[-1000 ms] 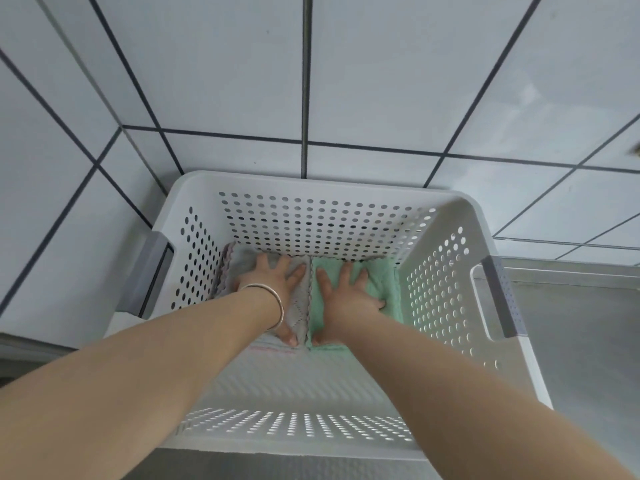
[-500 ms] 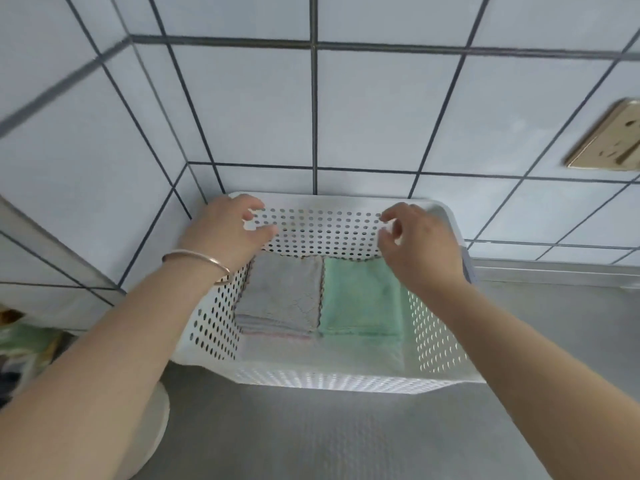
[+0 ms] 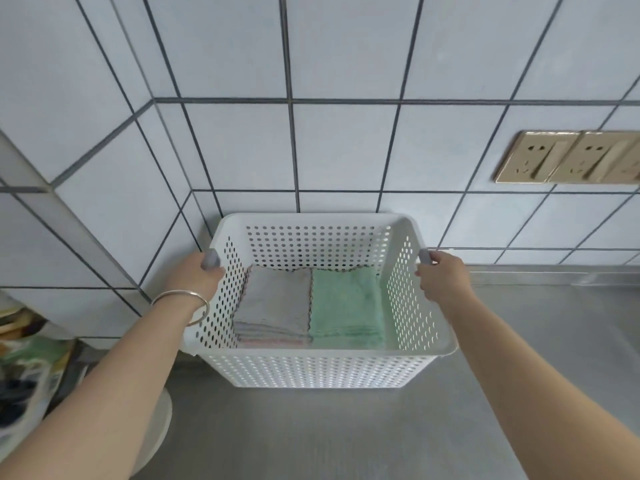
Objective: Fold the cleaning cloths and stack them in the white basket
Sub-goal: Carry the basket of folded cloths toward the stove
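Note:
The white basket (image 3: 311,370), perforated all round, stands on the grey steel counter against the tiled wall corner. Inside lie two folded stacks side by side: grey cloths (image 3: 273,303) on the left and green cloths (image 3: 346,303) on the right. My left hand (image 3: 195,277), with a silver bangle at the wrist, grips the grey handle on the basket's left side. On the opposite side my right hand (image 3: 445,277) grips the grey right handle.
The tiled wall (image 3: 311,150) rises right behind the basket and wraps round its left side. Gold wall sockets (image 3: 568,157) sit at the upper right. A white round object (image 3: 159,424) and cluttered items (image 3: 27,368) lie lower left. The grey counter (image 3: 346,438) stretches in front and to the right.
Both hands left the cloths inside the basket, rose past its back rim, and now hold the two side handles. The view has pulled back from the basket.

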Tool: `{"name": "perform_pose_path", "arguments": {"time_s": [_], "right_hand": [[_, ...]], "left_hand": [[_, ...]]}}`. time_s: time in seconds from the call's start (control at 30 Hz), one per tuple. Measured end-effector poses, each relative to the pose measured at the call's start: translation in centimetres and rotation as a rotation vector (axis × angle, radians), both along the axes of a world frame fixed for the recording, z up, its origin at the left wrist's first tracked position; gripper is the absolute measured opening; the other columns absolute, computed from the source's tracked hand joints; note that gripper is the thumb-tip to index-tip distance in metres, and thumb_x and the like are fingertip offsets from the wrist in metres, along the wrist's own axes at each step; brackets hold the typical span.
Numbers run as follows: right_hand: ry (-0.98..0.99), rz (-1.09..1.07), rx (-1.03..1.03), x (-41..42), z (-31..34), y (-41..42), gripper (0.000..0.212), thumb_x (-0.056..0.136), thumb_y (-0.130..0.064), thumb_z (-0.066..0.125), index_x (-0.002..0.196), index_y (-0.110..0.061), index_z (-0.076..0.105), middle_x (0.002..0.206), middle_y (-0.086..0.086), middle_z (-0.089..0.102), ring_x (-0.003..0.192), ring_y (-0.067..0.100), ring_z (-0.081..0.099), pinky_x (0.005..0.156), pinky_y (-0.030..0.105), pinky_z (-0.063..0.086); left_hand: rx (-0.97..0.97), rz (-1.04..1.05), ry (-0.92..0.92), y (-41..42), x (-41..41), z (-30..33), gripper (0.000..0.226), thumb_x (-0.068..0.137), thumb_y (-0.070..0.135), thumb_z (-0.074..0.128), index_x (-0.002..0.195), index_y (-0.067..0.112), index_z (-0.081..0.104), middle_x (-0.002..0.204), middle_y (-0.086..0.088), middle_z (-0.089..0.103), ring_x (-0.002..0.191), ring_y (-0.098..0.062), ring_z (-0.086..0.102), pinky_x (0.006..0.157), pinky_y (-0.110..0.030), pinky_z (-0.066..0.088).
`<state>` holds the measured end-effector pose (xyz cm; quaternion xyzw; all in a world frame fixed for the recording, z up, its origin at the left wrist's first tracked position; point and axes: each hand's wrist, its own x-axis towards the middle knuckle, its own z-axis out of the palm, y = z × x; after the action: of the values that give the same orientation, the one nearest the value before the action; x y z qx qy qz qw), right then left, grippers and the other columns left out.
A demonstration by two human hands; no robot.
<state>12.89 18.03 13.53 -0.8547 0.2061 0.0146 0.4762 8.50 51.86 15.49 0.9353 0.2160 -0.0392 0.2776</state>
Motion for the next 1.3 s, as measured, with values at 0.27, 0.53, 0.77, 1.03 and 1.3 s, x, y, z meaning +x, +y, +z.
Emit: {"name": "perform_pose_path", "arguments": {"time_s": [0.27,0.53,0.77,1.03,1.3], "right_hand": [[-0.133,-0.05,-0.037,-6.9,3.1,-7.6,0.029,0.093,-0.02,0.039,0.07,-0.011,0.053,0.075,0.012,0.059,0.058,0.022,0.039,0.056,0.027,0.034],[-0.165,-0.227,-0.024,-17.9,4.9,-19.2,0.02,0.09,-0.017,0.044,0.091,-0.003,0.058,0.067,0.005,0.046,0.062,0.019,0.037,0.057,0.027,0.033],[-0.221,-0.535,-0.054,-30.6,6.1,-28.4,0.019,0.085,-0.019,0.042,0.079,-0.002,0.045,0.065,0.005,0.04,0.06,0.019,0.031,0.05,0.026,0.027],[-0.155,-1.084,-0.084,-49.5,6.6,-29.8,0.023,0.087,-0.002,0.047,0.086,-0.021,0.06,0.066,0.005,0.052,0.057,0.02,0.043,0.055,0.032,0.039],[-0.161,-1.633,-0.068,-67.4,6.0,-23.5,0.026,0.087,-0.004,0.049,0.104,-0.012,0.067,0.085,0.016,0.065,0.068,0.02,0.052,0.065,0.033,0.045]], "left_hand": [[-0.001,-0.012,-0.174,-5.8,-4.4,2.7,0.027,0.094,0.025,0.031,0.083,0.013,0.052,0.072,-0.016,0.057,0.068,-0.03,0.052,0.058,-0.032,0.034],[0.008,-0.182,-0.239,-17.7,-10.0,5.9,0.02,0.095,0.021,0.037,0.095,0.011,0.054,0.086,-0.021,0.063,0.077,-0.034,0.057,0.059,-0.033,0.034],[-0.057,-0.471,-0.275,-30.5,-12.9,7.4,0.033,0.096,0.023,0.041,0.127,0.018,0.051,0.109,-0.017,0.063,0.095,-0.034,0.055,0.075,-0.036,0.038],[-0.118,-1.013,-0.224,-44.8,-18.3,8.2,0.035,0.097,0.024,0.039,0.13,0.017,0.047,0.117,-0.017,0.059,0.098,-0.032,0.053,0.079,-0.036,0.039],[-0.187,-1.506,-0.205,-55.5,-31.0,7.5,0.029,0.097,0.02,0.039,0.122,0.016,0.053,0.112,-0.021,0.059,0.093,-0.035,0.053,0.081,-0.039,0.041]]}}
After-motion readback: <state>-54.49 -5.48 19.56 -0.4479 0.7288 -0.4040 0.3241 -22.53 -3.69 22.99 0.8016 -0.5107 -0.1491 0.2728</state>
